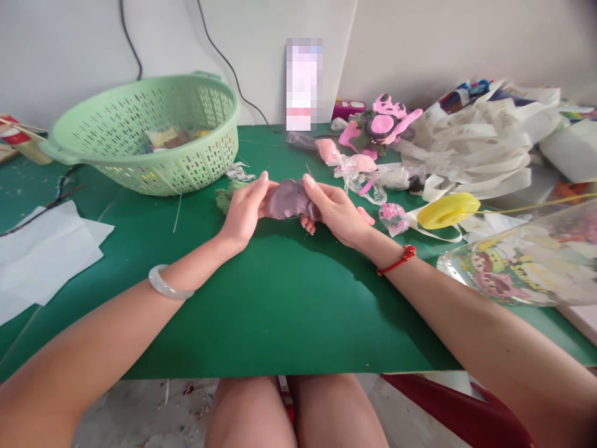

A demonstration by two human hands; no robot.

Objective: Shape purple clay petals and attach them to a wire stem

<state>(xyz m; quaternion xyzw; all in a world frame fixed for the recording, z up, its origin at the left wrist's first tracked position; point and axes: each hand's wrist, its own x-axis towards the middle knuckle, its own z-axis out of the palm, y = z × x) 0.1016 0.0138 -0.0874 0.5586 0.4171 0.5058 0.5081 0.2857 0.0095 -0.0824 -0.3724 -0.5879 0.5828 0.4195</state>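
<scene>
A soft, greyish-purple lump like modelling clay [293, 198] is held above the green table between both hands. My left hand [245, 210] grips its left edge, thumb pointing up. With the thumb pressed on top and the fingers curled beneath, my right hand [342, 213] holds the right side. Behind my left hand lies a crumpled greenish piece [224, 198], partly hidden. To the right of my right hand sits a small bag of pink bits [392, 218]. Pink lumps in clear wrap [357, 163] lie just beyond it.
A green perforated basket [181, 158] holds packets at the back left. White paper [41, 252] lies on the left. On the right are a pink-and-black figure [385, 124], heaped white straps [485, 137], a yellow disc [448, 210] and a printed clear bag [517, 264]. A blurred-out screen [304, 87] leans against the wall.
</scene>
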